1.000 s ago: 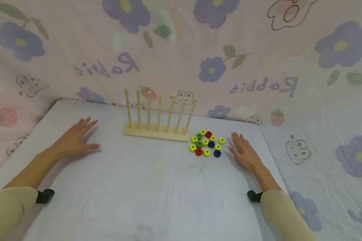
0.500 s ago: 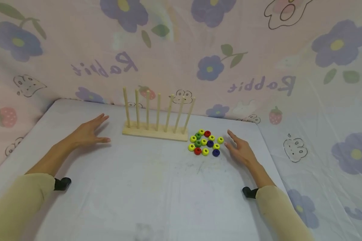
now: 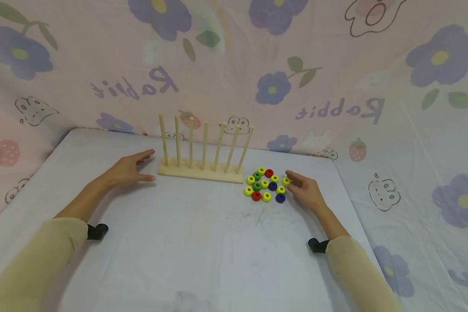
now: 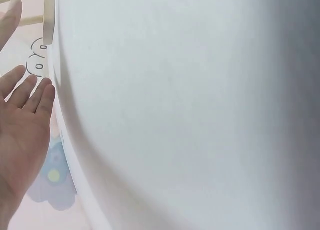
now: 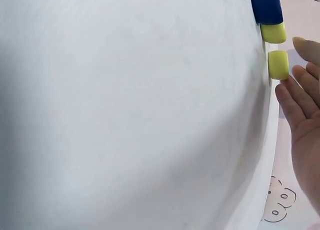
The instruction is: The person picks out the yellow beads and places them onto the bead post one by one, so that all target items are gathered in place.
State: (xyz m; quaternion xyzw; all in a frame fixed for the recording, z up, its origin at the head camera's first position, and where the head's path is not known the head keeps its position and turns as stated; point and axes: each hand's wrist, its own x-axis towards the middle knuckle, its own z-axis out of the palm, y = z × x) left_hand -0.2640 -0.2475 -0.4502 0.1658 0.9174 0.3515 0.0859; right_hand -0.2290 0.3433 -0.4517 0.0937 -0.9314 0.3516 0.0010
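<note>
A wooden rack [image 3: 199, 174] with several upright pegs stands on the white table. My left hand [image 3: 125, 171] is just left of it, fingers and thumb spread apart with nothing between them. In the left wrist view the rack's end [image 4: 49, 20] shows beyond my left fingers [image 4: 42, 98]. Right of the rack lie loose round beads with holes, in yellow, green, red and dark blue. My right hand [image 3: 309, 191] is at their right side, nearest a yellow bead [image 3: 286, 181]. From the right wrist, the fingertips are close to a yellow bead [image 5: 278, 65]; contact is unclear.
The white table [image 3: 203, 251] ends at a patterned cloth [image 3: 218, 65] hanging behind and at the sides. Other beads, such as a red bead [image 3: 256, 196] and a dark blue bead [image 3: 280, 198], lie near one another. Each forearm wears a black wrist piece [image 3: 97, 232].
My left hand has moved right, toward the rack's left end. My right hand has moved left to the beads, its fingers drawing in slightly. Rack and beads stay in place.
</note>
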